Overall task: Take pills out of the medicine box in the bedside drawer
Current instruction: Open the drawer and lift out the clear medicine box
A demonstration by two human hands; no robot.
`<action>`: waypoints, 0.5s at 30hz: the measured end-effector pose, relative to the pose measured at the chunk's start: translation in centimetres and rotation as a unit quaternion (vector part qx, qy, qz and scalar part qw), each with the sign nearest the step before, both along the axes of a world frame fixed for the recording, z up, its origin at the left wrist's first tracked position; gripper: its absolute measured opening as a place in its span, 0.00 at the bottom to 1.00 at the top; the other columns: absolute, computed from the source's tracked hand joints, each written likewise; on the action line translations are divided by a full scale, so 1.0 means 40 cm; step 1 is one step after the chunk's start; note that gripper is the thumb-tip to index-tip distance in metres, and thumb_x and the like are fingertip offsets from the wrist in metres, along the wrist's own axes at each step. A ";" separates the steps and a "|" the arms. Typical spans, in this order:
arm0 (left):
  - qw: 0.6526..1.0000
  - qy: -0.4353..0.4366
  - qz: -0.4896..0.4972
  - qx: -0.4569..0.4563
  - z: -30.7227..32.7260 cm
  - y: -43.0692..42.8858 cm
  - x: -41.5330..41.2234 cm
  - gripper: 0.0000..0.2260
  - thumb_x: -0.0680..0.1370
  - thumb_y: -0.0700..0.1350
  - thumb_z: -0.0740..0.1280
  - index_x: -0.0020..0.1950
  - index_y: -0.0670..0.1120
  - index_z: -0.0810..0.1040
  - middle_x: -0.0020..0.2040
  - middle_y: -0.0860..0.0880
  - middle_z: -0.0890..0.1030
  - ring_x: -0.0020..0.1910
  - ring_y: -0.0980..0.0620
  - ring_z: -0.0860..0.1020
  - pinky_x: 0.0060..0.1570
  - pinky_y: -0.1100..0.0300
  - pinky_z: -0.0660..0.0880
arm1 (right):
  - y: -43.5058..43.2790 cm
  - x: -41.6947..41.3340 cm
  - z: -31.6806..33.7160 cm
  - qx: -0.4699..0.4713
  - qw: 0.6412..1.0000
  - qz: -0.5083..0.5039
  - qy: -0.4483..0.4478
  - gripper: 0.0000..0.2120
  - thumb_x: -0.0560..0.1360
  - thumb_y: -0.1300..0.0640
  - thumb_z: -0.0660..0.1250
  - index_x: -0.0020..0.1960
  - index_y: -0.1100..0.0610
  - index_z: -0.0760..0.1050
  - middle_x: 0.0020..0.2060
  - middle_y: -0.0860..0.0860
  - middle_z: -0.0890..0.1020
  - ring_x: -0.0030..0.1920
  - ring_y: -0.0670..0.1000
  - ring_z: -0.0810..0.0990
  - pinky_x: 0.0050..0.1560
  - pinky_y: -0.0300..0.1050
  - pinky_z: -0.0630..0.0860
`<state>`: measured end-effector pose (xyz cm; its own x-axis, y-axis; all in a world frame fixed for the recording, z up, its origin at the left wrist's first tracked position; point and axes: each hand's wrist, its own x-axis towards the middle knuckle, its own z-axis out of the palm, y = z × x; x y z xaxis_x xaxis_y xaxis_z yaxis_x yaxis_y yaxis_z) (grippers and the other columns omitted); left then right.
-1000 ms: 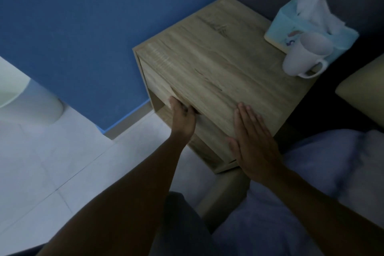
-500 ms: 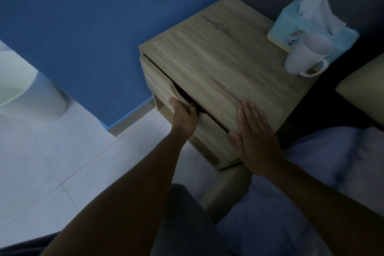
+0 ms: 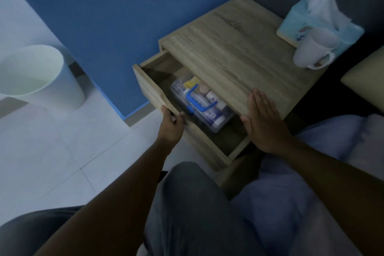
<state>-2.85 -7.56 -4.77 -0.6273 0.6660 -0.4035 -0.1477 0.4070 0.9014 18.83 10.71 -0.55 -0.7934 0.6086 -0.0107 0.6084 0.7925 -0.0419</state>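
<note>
- L hand (image 3: 170,124) fingers (image 3: 180,114) curled over top edge of drawer (image 3: 153,91) front, thumb on outer face; closed grip on the panel.
- R hand (image 3: 262,122) flat, fingers (image 3: 260,101) straight & together, palm down on near edge of nightstand (image 3: 239,52) top; holds nothing.
- Drawer pulled well out of nightstand; interior in view, dim light.
- Box (image 3: 199,106) lies in drawer, approx mid-floor, partly under the nightstand top. Clear plastic, lid on, blue handle (image 3: 197,101) on top.
- Through the lid: several small white bottles & packets, one yellow item near far end. Labels too blurred to read; pills themselves not discernible.
- Neither hand touches the box; L hand just beside its near-left corner, R hand on the wood above its right end.
- On nightstand top, far right corner: white mug (image 3: 311,52), handle toward camera, touching or just in front of tissue box (image 3: 295,21) (light blue, white tissue sticking up).
- White bin (image 3: 41,77) on tile floor to left, well apart from nightstand, by blue wall.
- Person seated; grey-trousered knee at frame bottom centre, pale bedding at right.
</note>
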 end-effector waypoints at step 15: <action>0.998 0.012 0.055 -0.010 -0.019 -0.143 -0.012 0.28 0.78 0.54 0.65 0.76 0.55 0.58 0.71 0.52 0.71 0.59 0.57 0.72 0.53 0.58 0.72 | -0.008 -0.016 0.014 -0.070 0.996 -0.042 -0.033 0.33 0.83 0.45 0.48 0.81 0.61 0.42 0.81 0.59 0.46 0.81 0.56 0.43 0.79 0.53 0.40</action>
<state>-3.33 -13.28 -5.51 -0.7058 0.5841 -0.4008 -0.1714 0.4082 0.8967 18.17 10.41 0.02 -0.7342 0.6621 -0.1504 0.6779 0.7274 -0.1069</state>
